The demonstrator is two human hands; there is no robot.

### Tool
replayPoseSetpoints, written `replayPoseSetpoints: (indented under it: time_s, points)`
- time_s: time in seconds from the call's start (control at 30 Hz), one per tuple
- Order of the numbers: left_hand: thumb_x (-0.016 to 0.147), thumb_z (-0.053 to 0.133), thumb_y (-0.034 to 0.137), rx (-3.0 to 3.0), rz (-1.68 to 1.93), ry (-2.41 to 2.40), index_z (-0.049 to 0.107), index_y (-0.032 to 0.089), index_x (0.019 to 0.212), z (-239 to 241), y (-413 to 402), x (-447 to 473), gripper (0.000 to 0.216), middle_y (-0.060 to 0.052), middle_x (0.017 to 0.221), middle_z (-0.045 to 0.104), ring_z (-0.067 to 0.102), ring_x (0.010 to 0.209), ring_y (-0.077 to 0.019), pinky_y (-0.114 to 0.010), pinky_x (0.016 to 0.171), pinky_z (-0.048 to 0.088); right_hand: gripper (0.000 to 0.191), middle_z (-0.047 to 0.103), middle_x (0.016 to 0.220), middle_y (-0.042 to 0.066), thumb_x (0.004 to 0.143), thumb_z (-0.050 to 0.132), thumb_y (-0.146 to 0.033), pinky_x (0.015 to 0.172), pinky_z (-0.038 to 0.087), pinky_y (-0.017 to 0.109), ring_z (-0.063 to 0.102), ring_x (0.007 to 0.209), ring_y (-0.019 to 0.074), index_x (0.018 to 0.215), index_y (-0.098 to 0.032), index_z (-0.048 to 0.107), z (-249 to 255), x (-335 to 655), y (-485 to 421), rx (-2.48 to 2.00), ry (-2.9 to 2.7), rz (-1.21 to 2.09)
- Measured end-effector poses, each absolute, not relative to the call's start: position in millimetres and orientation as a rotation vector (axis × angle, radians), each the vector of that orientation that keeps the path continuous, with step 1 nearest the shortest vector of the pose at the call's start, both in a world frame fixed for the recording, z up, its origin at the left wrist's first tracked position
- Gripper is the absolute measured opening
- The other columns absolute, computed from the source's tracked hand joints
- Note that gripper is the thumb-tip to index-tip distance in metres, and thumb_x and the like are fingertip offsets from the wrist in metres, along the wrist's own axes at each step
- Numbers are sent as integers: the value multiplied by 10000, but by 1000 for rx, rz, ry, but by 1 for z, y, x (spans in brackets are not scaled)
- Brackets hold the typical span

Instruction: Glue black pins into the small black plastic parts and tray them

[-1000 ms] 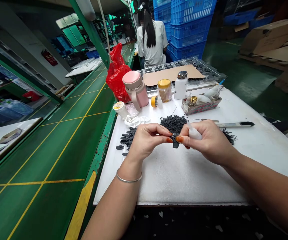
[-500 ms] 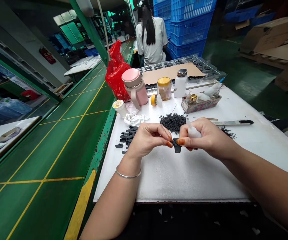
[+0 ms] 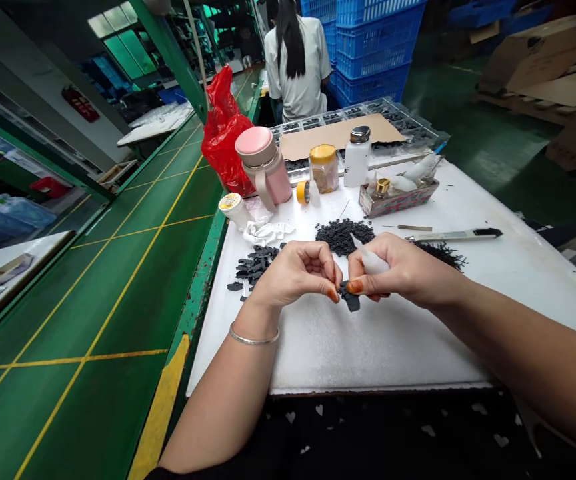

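My right hand [image 3: 385,270] pinches a small flat black part [image 3: 351,301] between thumb and finger. A white squeeze bottle with a pointed nozzle [image 3: 374,263] is tucked in the same hand, nozzle up and to the left. At the part's left edge, my left hand [image 3: 313,272] is closed in a pinch; what lies between its fingertips is too small to make out. Behind the hands sits a heap of small black rings [image 3: 344,235]. Left of my left hand lies a pile of similar black parts [image 3: 258,261], and thin black strips [image 3: 443,253] lie beyond my right hand.
On the white table [image 3: 368,360] stand a pink mug [image 3: 268,170], a yellow-lidded jar [image 3: 323,170], a white pump bottle [image 3: 357,160] and a small box of bottles [image 3: 401,195]. A box cutter [image 3: 461,235] lies at right. A person [image 3: 298,63] sits beyond, beside blue crates [image 3: 375,50].
The black part has tilted and dropped slightly. My left fingertips have parted a little from it, and the bottle's nozzle leans further left. The whole view has shifted slightly.
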State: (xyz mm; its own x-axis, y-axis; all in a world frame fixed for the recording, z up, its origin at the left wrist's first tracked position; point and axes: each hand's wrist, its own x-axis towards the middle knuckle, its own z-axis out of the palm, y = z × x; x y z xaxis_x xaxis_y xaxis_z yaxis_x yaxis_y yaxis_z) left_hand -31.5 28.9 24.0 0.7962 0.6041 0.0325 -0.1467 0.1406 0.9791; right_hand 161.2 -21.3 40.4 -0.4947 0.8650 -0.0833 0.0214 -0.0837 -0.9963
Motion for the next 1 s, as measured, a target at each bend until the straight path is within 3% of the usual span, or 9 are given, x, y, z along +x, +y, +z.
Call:
replayPoseSetpoints:
  time_s: [0.43, 0.63, 0.77, 1.0]
  points:
    - [552, 884, 186, 1377, 675, 435, 551, 108, 613, 25, 30, -33, 348, -54, 667, 668, 633, 561, -144, -228, 533, 548, 291, 480, 449, -32, 691, 756, -330, 419, 244, 207, 374, 426, 65, 577, -125, 583, 27, 156, -21, -926, -1381, 1696]
    - [562, 881, 215, 1395, 616, 490, 545, 127, 603, 25, 31, -35, 350, -48, 663, 662, 641, 562, -165, -250, 517, 553, 263, 532, 473, -11, 683, 761, -323, 424, 257, 211, 401, 448, 70, 580, -121, 628, 38, 154, -27, -1098, -1548, 1436]
    - [575, 869, 192, 1393, 587, 485, 550, 130, 615, 24, 32, -36, 327, -52, 671, 663, 643, 569, -169, -257, 522, 550, 263, 537, 468, -10, 683, 762, -330, 422, 263, 212, 404, 444, 74, 586, -124, 630, 39, 154, -25, -1107, -1545, 1469]
    - [598, 843, 144, 1293, 801, 511, 577, 139, 686, 19, 34, -31, 280, -31, 716, 663, 629, 625, -130, -225, 599, 540, 254, 544, 508, -12, 728, 749, -335, 440, 318, 206, 441, 473, 82, 637, -128, 634, 30, 158, -19, -925, -1390, 1488]
